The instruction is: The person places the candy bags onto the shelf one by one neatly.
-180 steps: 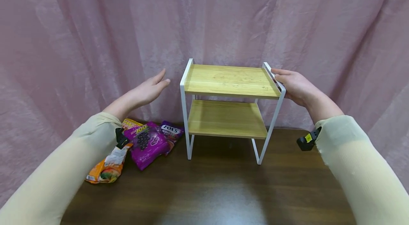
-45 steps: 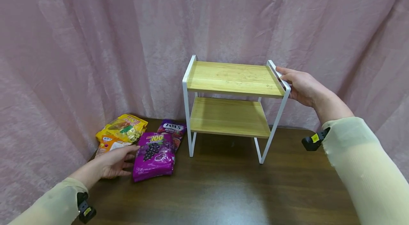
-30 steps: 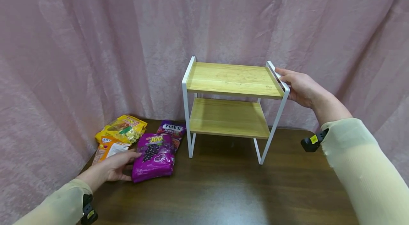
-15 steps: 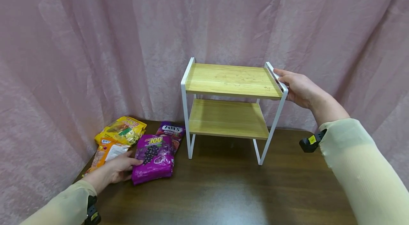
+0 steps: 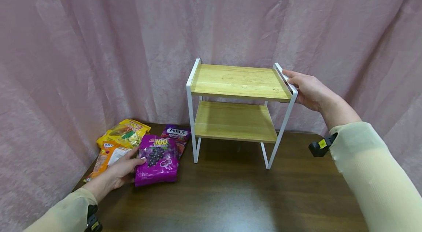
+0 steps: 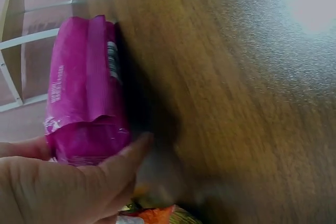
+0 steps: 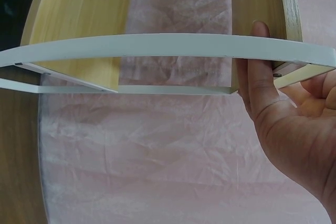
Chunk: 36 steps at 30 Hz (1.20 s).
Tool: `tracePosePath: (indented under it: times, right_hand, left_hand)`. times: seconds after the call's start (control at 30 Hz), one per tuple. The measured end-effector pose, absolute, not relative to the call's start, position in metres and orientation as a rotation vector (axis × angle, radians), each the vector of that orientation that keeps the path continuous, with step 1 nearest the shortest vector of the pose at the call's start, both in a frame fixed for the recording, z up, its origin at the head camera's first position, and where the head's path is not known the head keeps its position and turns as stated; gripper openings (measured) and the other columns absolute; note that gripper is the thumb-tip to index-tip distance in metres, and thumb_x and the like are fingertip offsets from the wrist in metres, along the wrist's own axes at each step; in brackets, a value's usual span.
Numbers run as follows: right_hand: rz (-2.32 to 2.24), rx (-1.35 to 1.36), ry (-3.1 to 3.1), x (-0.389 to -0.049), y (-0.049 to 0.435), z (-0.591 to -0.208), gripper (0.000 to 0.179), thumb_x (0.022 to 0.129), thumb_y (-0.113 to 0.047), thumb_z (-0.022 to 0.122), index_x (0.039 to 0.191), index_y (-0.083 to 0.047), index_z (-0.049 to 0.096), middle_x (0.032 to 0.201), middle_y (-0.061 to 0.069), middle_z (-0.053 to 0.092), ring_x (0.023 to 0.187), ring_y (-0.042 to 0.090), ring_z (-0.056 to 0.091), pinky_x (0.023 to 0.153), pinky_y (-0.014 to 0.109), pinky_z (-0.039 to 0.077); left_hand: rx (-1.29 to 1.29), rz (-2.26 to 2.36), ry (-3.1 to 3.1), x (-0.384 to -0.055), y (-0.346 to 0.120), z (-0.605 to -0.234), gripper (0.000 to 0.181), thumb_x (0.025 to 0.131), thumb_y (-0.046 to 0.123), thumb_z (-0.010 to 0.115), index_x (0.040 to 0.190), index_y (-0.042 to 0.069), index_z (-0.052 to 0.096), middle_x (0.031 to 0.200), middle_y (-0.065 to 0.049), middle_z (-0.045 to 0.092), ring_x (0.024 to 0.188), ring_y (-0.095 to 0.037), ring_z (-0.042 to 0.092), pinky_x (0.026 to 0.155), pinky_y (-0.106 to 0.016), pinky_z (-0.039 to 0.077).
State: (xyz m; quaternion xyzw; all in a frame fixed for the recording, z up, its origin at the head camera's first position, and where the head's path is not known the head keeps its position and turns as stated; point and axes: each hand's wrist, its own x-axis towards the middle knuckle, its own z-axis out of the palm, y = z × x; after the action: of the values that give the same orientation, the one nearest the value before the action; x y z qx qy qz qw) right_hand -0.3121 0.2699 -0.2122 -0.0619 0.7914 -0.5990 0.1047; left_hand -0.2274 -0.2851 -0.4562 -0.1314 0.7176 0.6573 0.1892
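My left hand (image 5: 122, 169) grips the left edge of a purple candy bag (image 5: 157, 160) with grapes printed on it, thumb on the front face. In the left wrist view the candy bag (image 6: 86, 87) appears edge-on between thumb and fingers, with a dark shadow beside it on the tabletop. At the right, my right hand (image 5: 308, 87) holds the white side rail of a two-tier shelf (image 5: 240, 82) with pale wooden boards. From the right wrist view, fingers of the right hand (image 7: 294, 114) reach behind the white frame (image 7: 173, 45), against the upper board.
A yellow bag (image 5: 126, 133) and an orange bag (image 5: 107, 158) lie left of the purple one. Behind it lies a dark purple Fox's bag (image 5: 178, 135), near the shelf's left leg. A pink curtain (image 5: 158, 41) hangs behind the brown table (image 5: 224, 195).
My left hand came down from beside the shelf to the purple bag, which now lies nearer me than at first. In the last half second hand and bag rose slightly. My right hand stayed put.
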Motion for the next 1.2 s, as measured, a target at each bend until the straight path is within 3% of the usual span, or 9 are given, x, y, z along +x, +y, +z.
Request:
tracePosePath:
  times: [0.13,0.33,0.43,0.6,0.7,1.2]
  right_hand:
    - [-1.763,-0.180,2.333,-0.313,0.271,-0.212,0.060,0.113,-0.018,0.029,0.166,-0.026,0.005,0.114,0.003,0.063,0.083,0.007,0.070,0.077,0.025,0.059]
    - [-1.775,-0.187,2.317,-0.313,0.271,-0.212,0.060,0.113,-0.017,0.029,0.166,-0.026,0.004,0.110,0.002,0.066,0.083,0.009,0.071,0.077,0.026,0.059]
    - [-1.778,-0.191,2.313,-0.312,0.272,-0.213,0.059,0.113,-0.017,0.028,0.166,-0.025,0.004,0.107,0.002,0.067,0.082,0.009,0.071,0.076,0.026,0.060]
    - [-1.784,-0.198,2.309,-0.311,0.271,-0.212,0.059,0.113,-0.019,0.029,0.166,-0.024,0.003,0.106,0.001,0.068,0.082,0.009,0.071,0.077,0.028,0.060]
    - [-1.787,-0.189,2.315,-0.311,0.271,-0.212,0.059,0.113,-0.020,0.029,0.166,-0.024,0.004,0.106,0.001,0.067,0.082,0.009,0.071,0.078,0.029,0.060]
    - [-1.831,-0.152,2.274,-0.310,0.272,-0.210,0.059,0.113,-0.020,0.032,0.166,-0.025,0.008,0.108,0.002,0.067,0.082,0.009,0.072,0.075,0.026,0.060]
  left_hand:
    - [-0.356,1.824,2.042,-0.227,-0.284,-0.458,0.095,0.103,0.040,0.061,0.164,0.024,-0.010,0.157,-0.038,0.012,0.123,-0.044,0.053,0.091,-0.054,0.056]
    - [-0.324,1.723,2.102,-0.226,-0.289,-0.463,0.110,0.097,0.037,0.072,0.163,0.024,-0.015,0.160,-0.037,-0.003,0.127,-0.048,0.046,0.105,-0.059,0.045]
    - [-0.297,1.721,2.087,-0.226,-0.292,-0.466,0.109,0.098,0.036,0.071,0.162,0.025,-0.017,0.160,-0.036,-0.002,0.128,-0.048,0.045,0.107,-0.060,0.043]
    - [-0.285,1.818,1.987,-0.223,-0.294,-0.468,0.103,0.101,0.030,0.066,0.161,0.033,-0.018,0.159,-0.035,0.002,0.115,-0.042,0.057,0.092,-0.053,0.056]
    - [-0.258,1.848,1.957,-0.222,-0.294,-0.467,0.100,0.103,0.029,0.064,0.161,0.037,-0.016,0.158,-0.034,0.004,0.110,-0.040,0.059,0.087,-0.054,0.058]
    - [-0.197,2.025,1.682,-0.218,-0.300,-0.471,0.088,0.109,0.024,0.052,0.161,0.032,-0.018,0.159,-0.032,0.011,0.108,-0.030,0.065,0.092,-0.054,0.055]
